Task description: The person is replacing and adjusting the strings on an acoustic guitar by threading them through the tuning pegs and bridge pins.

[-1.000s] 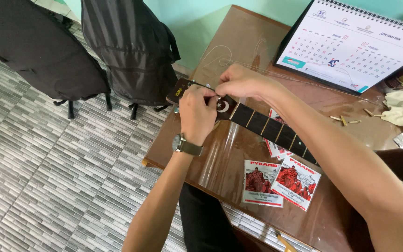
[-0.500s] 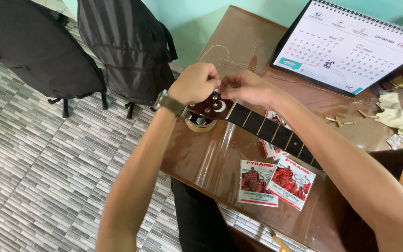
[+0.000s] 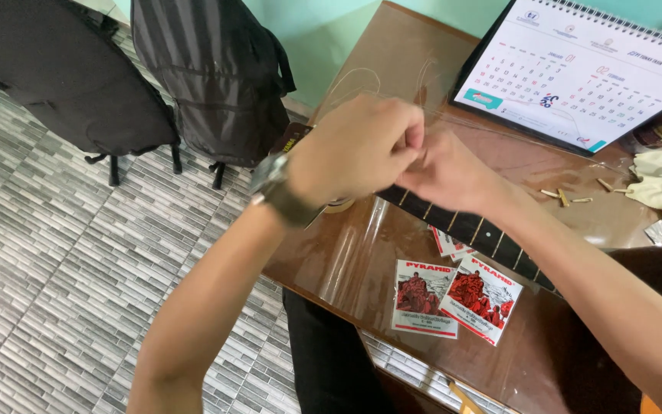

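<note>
At the far left I see two dark fabric chair backs (image 3: 216, 77) standing on a floor of grey, narrow, brick-pattern tiles (image 3: 55, 276); their tops are cut off by the frame edge. Moving right, my left hand (image 3: 354, 149) is curled into a loose fist over the head end of the guitar, a wristwatch with a dark strap (image 3: 277, 188) on its wrist; the fingers are pinched together, but what they grip is hidden behind the knuckles, so I cannot tell whether they hold anything. My right hand (image 3: 446, 172) meets it fingertip to fingertip, also closed small, its grip equally hidden. Both hands cover the headstock almost entirely; only a dark corner shows at their left. The dark guitar neck with pale fret lines (image 3: 469, 230) emerges beneath the right hand, its long axis running from upper left down to lower right, head end pointing to the upper left, and its body is cut off at the right edge. It lies across a glossy brown wooden table (image 3: 362, 261). Thin, pale wire strings (image 3: 362, 77) curl on the tabletop beyond the hands, hard to trace. Just below the neck lie two white-and-red square paper string packets (image 3: 457, 299), overlapping. Farther right stands a white desk calendar with spiral binding (image 3: 584, 69), and small pale bridge pins (image 3: 568, 198) lie scattered beside a crumpled cloth (image 3: 657, 180).
</note>
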